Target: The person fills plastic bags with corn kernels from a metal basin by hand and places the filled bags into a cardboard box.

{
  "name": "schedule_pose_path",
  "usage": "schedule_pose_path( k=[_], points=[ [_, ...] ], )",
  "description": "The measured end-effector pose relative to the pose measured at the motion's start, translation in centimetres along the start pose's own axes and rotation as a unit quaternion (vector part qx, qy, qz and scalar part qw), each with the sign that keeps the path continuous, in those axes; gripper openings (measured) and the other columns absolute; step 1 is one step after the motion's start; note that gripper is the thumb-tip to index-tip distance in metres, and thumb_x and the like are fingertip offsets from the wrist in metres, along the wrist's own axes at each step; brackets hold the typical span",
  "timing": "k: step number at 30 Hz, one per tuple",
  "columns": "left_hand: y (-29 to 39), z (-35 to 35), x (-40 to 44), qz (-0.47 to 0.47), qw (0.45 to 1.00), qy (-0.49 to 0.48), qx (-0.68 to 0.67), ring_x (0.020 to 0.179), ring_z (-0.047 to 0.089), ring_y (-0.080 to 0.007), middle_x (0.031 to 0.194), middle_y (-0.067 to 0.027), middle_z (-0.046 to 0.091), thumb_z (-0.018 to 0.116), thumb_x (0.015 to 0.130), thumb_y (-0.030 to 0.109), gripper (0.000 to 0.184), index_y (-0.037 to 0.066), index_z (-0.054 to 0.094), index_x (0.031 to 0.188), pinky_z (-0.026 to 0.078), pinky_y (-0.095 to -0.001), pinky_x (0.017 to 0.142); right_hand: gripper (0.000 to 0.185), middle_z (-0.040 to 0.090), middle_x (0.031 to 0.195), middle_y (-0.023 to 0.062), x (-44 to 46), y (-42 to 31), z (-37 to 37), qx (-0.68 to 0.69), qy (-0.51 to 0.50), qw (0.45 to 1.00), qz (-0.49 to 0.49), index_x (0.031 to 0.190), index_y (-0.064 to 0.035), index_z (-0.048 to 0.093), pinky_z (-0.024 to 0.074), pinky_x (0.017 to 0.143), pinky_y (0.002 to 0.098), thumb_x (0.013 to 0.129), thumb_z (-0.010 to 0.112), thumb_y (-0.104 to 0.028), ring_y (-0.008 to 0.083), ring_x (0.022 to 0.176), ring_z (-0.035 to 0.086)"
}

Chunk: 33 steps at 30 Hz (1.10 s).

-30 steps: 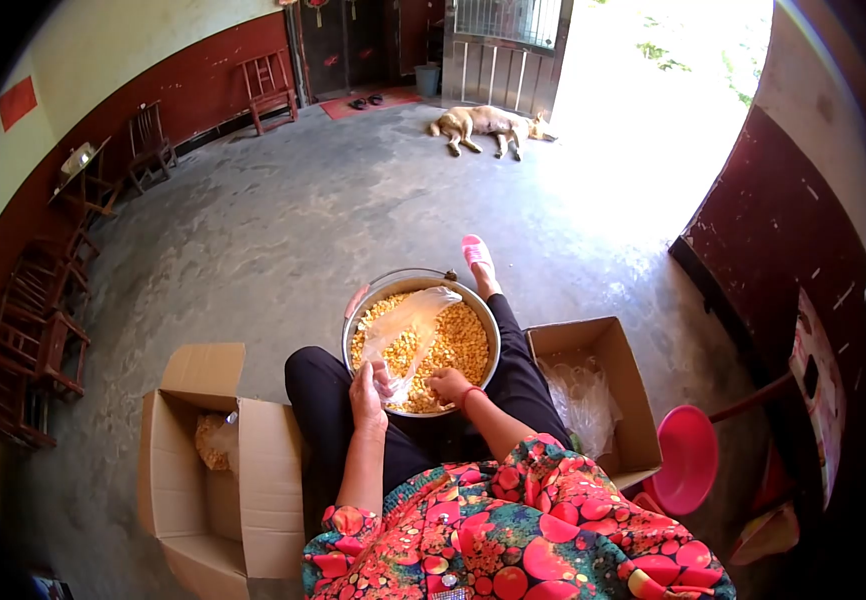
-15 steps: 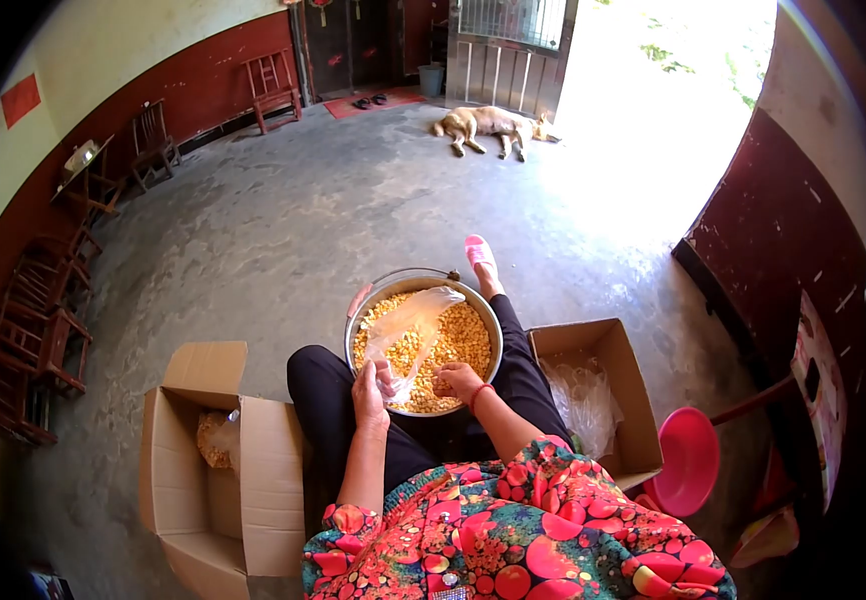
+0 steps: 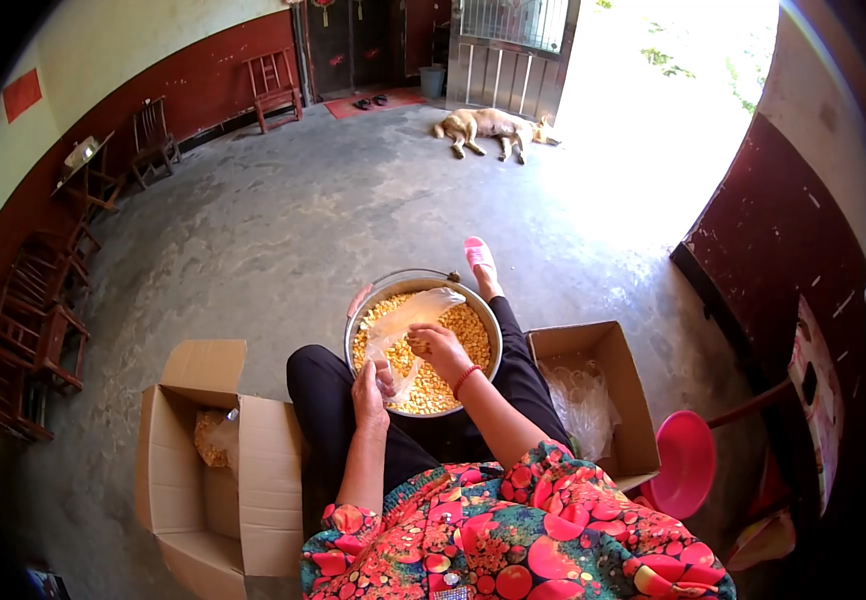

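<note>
A metal bucket (image 3: 499, 352) with a wire handle stands between my legs, holding many yellow kernels that look like corn (image 3: 465, 325). My left hand (image 3: 369, 392) is closed on the edge of a thin clear plastic bag (image 3: 393, 325), which lies slanted over the kernels. My right hand (image 3: 439, 350), with a red band at the wrist, is raised over the bucket beside the bag. Its fingers are curled in, and a few yellow kernels show at the fingertips.
On my left an open cardboard box (image 3: 175, 470) holds a filled bag (image 3: 215, 438). Another box (image 3: 625, 390) on my right contains clear plastic bags (image 3: 583, 405), with a pink basin (image 3: 681, 465) beside it. A dog (image 3: 488, 125) lies by the door; chairs (image 3: 273, 88) line the wall.
My right hand has risen from the kernels and moved up and left toward the bag. My left hand stays at the bag's edge.
</note>
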<state>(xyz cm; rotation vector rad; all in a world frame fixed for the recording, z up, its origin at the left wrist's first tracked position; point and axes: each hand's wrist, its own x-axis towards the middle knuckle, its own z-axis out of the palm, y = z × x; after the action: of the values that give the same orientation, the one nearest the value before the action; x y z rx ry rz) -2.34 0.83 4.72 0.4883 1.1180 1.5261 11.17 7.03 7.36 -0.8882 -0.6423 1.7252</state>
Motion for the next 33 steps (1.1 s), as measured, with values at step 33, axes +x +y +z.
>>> schedule_pose_path(
  k=[33],
  points=[
    [-0.3, -0.3, 0.3, 0.0, 1.0, -0.005, -0.021, 0.043, 0.042, -0.0077, 0.055, -0.0012, 0.05, 0.044, 0.082, 0.025, 0.026, 0.003, 0.056, 0.079, 0.034, -0.0193, 0.041, 0.032, 0.058, 0.085, 0.0153, 0.1, 6.5, -7.3, -0.757, -0.18, 0.625, 0.068, 0.085, -0.0074, 0.06, 0.0427, 0.072, 0.0354, 0.064, 0.05, -0.03, 0.0291, 0.081, 0.055]
  ],
)
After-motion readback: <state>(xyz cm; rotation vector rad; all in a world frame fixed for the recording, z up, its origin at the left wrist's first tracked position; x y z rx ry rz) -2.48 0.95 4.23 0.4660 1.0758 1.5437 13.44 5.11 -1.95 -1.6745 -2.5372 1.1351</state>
